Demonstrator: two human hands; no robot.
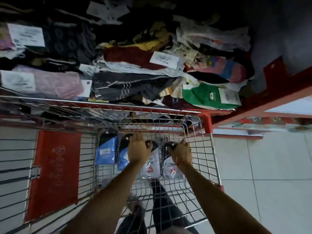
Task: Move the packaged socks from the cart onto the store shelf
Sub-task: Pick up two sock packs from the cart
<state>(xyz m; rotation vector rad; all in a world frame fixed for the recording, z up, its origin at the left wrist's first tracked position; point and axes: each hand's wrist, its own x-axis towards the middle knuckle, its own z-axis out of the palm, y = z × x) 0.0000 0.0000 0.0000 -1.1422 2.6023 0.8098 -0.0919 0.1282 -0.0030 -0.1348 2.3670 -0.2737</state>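
Fingers of both hands were curled down inside the cart [205, 150], each closed on the dark top of a sock pack: the left hand [138, 149] on the left white pack [150, 168], the right hand [181, 153] on the right white pack [172, 169]. By my reading this was the pickup step, with both grips made and the lift not yet begun.

Ahead lay the shelf [273, 92], its red frame running across just beyond the cart's far rim. It was already heaped with loose and bagged socks: a pink bundle [57, 83] at left, a dark striped pile [128, 86] in the middle, a green pack [202, 97] at right. No bare spot showed, so the next move would probably call for raising both packs clear of the wire rim and laying them on top of the heap, or pushing stock aside first.

Inside the cart two blue packs [105, 153] stood against the wire to the left of the left hand, one just beside its wrist; they looked likely to be the next to go. A red panel [54, 173] covered the folded child seat further left. The cart's far wall and its red corner cap [206, 122] stood between hands and shelf, the one thing to clear. Clear plastic wrap could slip if gripped only at the header.
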